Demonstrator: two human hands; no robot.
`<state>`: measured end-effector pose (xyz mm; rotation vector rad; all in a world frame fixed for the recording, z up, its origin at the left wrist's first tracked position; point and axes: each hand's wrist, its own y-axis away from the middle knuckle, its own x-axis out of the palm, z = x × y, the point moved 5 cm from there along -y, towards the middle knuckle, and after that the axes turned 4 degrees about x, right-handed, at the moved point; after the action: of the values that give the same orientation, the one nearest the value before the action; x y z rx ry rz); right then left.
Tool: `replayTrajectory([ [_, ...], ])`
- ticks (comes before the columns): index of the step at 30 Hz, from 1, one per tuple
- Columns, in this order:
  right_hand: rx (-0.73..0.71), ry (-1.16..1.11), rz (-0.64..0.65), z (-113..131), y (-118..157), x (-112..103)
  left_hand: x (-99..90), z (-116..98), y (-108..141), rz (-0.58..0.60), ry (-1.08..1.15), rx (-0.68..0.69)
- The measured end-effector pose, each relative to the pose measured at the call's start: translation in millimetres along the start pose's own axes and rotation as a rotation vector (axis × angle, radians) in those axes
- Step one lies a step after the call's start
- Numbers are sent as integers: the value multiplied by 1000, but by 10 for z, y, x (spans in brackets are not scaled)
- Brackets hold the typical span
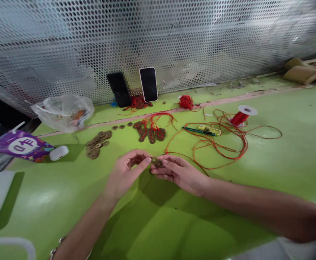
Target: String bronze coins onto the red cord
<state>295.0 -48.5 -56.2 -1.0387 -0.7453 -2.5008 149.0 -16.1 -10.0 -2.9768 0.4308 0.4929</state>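
Note:
My left hand (pixel 131 166) pinches the edge of some bronze holed coins (pixel 156 162) between thumb and fingers. From the other side, my right hand (pixel 178 171) grips the same coins, which overlap just above the table. A red cord (pixel 178 154) runs from near my right fingers toward the looped cord on the right; how it joins the coins is hidden. Behind my hands lie coin strings tied with red cord (pixel 152 135). A pile of loose coins (pixel 97 144) is left of my left hand, with a few single coins (pixel 122 126) in a row.
Right of my hands are a red cord spool (pixel 239 117), a green pen (pixel 200 131) and a small yellow pack (pixel 209 129). Two phones (pixel 149 85) lean against the perforated metal panel (pixel 185 39). A plastic bag (pixel 63 112) and a purple packet (pixel 22 145) lie left.

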Motion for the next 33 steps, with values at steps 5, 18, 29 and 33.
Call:
replayTrajectory([
  [5, 2, -11, -5, 0, 6, 0, 19, -2, 25, -44, -93, 26],
  [18, -4, -36, -45, 0, 2, -23, 195, -139, 123, -78, -419, 391],
  [29, -24, -13, 11, 7, 0, -29, 245, -283, 243, -159, -705, 644],
  [33, -22, -25, 23, 11, 0, -23, 237, -278, 243, -202, -724, 651],
])
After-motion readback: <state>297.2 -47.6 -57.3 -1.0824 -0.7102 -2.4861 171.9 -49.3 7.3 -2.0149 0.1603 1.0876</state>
